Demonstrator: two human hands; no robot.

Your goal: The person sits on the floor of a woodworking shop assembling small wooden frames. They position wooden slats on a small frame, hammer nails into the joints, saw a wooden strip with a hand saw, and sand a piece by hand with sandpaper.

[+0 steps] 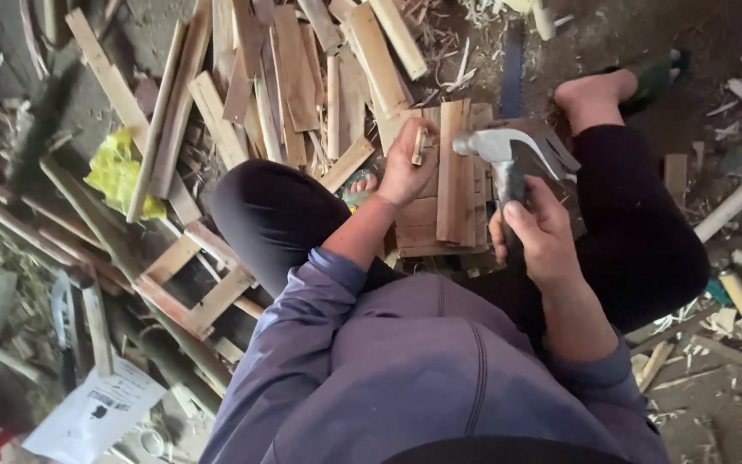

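We are steadying a small wooden peg (pixel 419 146) on the slat panel (pixel 448 185) between our knees, left hand (pixel 405 167) grip pinching it tight, while our right hand (pixel 541 234) grip is clamping the claw hammer (pixel 500 163) handle, head hovering just beside the peg

A grey steel claw hammer (pixel 498 155) is gripped by the right hand (pixel 538 232). A small wooden piece (pixel 420 146) is pinched by the left hand (pixel 405 163) against a slatted pale wooden panel (pixel 453 185).

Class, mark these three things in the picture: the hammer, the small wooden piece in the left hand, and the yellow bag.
hammer (pixel 493 146), head view, on its steel head.
small wooden piece (pixel 420 146), head view, on its middle, between the fingers.
yellow bag (pixel 118 172), head view, on its crumpled middle.
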